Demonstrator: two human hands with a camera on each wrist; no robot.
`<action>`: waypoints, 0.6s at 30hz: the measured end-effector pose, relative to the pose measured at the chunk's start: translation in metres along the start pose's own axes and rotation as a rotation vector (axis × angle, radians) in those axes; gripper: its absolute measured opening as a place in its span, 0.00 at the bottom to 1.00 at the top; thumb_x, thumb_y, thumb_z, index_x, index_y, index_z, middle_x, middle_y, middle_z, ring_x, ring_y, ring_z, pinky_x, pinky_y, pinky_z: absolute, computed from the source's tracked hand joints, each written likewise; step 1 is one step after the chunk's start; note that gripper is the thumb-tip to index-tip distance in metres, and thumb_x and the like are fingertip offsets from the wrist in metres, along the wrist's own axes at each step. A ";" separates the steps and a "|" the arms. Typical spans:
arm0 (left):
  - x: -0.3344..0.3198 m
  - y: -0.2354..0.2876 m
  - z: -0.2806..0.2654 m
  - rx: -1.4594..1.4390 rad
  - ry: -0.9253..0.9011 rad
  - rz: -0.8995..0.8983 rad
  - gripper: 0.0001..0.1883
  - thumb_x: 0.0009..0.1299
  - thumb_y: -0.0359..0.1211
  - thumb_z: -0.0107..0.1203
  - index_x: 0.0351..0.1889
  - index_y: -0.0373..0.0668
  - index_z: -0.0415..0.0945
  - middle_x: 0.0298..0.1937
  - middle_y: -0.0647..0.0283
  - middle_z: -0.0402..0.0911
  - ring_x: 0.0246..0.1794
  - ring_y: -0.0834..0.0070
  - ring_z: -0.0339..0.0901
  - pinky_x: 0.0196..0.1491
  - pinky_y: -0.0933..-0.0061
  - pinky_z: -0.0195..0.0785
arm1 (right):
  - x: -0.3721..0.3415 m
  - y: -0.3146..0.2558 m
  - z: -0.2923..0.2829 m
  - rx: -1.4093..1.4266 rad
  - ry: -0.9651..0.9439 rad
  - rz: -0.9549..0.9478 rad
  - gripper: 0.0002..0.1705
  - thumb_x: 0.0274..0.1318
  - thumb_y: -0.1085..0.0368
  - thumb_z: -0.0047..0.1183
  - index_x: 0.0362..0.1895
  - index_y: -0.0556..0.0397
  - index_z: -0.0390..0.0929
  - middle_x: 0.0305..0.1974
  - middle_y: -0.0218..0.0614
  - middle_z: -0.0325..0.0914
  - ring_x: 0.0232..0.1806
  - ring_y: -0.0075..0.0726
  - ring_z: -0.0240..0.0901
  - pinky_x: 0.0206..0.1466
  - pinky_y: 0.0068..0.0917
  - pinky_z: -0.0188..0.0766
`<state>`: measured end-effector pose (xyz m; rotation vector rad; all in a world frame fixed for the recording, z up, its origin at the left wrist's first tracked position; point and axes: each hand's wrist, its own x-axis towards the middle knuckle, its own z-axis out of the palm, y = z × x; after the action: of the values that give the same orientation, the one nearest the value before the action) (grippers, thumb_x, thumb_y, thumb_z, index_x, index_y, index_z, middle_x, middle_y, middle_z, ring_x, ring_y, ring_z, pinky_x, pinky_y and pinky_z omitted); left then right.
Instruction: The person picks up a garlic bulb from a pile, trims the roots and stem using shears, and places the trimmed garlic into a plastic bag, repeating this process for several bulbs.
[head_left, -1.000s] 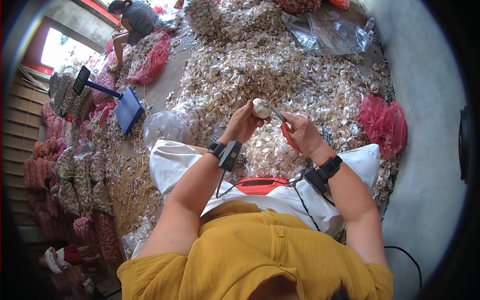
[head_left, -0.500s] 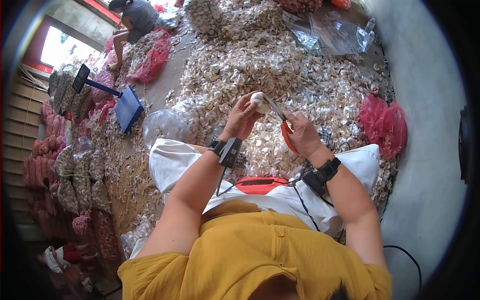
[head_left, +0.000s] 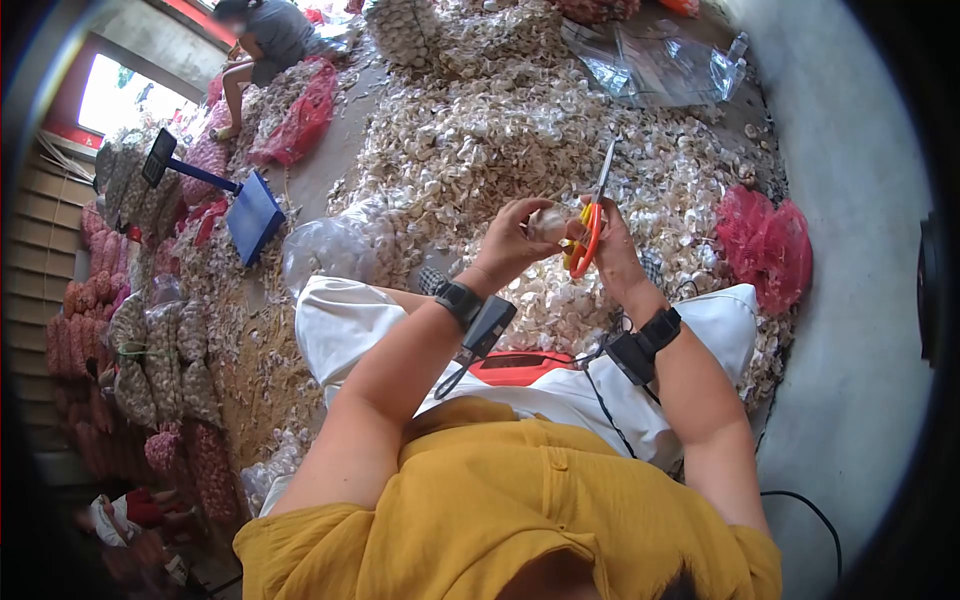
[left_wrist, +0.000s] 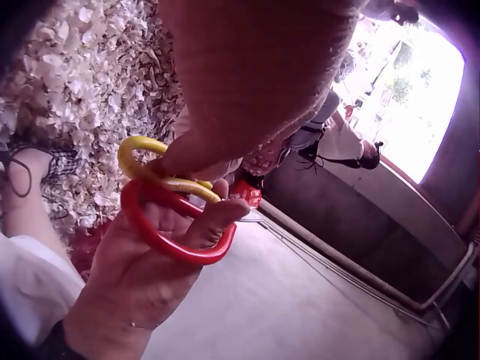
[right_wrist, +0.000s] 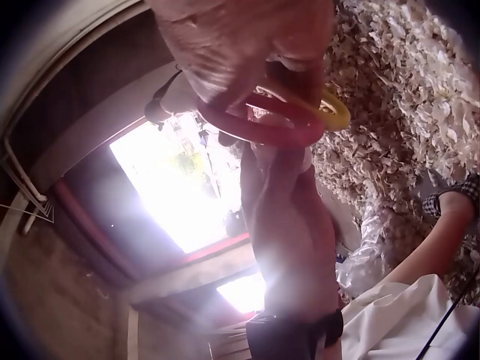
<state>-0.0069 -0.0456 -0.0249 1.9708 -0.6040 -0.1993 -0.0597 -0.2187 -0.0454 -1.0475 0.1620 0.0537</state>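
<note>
- Garlic bulb [head_left: 548, 222]: it is held between the two hands, in front of the person and above the heap of pale skins [head_left: 480, 150]. Fingers hide much of it.
- Left hand [head_left: 508, 243]: its fingers and thumb are curled round the bulb, gripping it. The hand has turned over the last half second and come closer to the other one.
- Right hand [head_left: 617, 250]: it grips the scissors [head_left: 598, 212] by their orange and yellow handles. Its fingertips are right by the bulb; I cannot tell whether they press on it.
- What has changed: half a second ago the blades reached across to the bulb. Now they point away from the person, over the skins, apart from the bulb.
- What that means: I would judge this a break in the snipping, with the fingers handling the bulb while the scissors wait in the right hand.
- Both wrist views show the handle loops up close, but neither shows the bulb clearly, so how far it is trimmed cannot be told.
- Around them, the clear plastic bag [head_left: 325, 250] to the left and the pink net bag [head_left: 765, 250] to the right lie as they did.
</note>
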 end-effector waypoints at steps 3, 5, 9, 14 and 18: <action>-0.001 0.000 0.012 0.249 0.028 0.099 0.32 0.47 0.31 0.72 0.52 0.43 0.72 0.50 0.61 0.71 0.48 0.74 0.72 0.47 0.76 0.71 | -0.001 0.002 -0.003 -0.009 -0.001 0.046 0.25 0.54 0.70 0.57 0.55 0.49 0.61 0.37 0.33 0.73 0.39 0.29 0.75 0.38 0.26 0.76; 0.000 -0.004 0.013 0.184 -0.028 0.058 0.33 0.51 0.31 0.70 0.56 0.44 0.69 0.51 0.61 0.71 0.49 0.75 0.73 0.47 0.77 0.71 | 0.000 0.001 -0.005 -0.014 0.024 0.037 0.25 0.53 0.72 0.57 0.53 0.49 0.62 0.37 0.33 0.74 0.38 0.28 0.75 0.38 0.25 0.76; 0.000 0.001 0.013 -0.520 -0.116 -0.118 0.33 0.58 0.30 0.65 0.61 0.40 0.62 0.51 0.60 0.72 0.44 0.77 0.75 0.43 0.77 0.72 | 0.001 -0.005 -0.003 0.174 -0.008 0.000 0.25 0.51 0.71 0.59 0.52 0.48 0.63 0.37 0.33 0.74 0.37 0.26 0.75 0.38 0.22 0.74; -0.001 0.015 0.006 -0.513 -0.142 -0.264 0.31 0.61 0.31 0.62 0.61 0.36 0.61 0.45 0.61 0.75 0.40 0.79 0.76 0.41 0.77 0.73 | -0.002 -0.006 -0.001 -0.546 0.166 -0.400 0.26 0.50 0.73 0.58 0.53 0.48 0.64 0.35 0.32 0.77 0.35 0.24 0.75 0.37 0.23 0.73; -0.004 0.017 0.004 -0.380 -0.198 -0.317 0.30 0.61 0.31 0.62 0.60 0.36 0.63 0.39 0.65 0.76 0.34 0.83 0.74 0.36 0.81 0.70 | -0.008 -0.013 0.004 -0.706 0.100 -0.412 0.27 0.45 0.70 0.63 0.52 0.51 0.68 0.32 0.35 0.77 0.31 0.24 0.74 0.36 0.21 0.71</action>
<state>-0.0173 -0.0533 -0.0126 1.6749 -0.3429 -0.6629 -0.0654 -0.2219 -0.0307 -1.7711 0.0087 -0.3379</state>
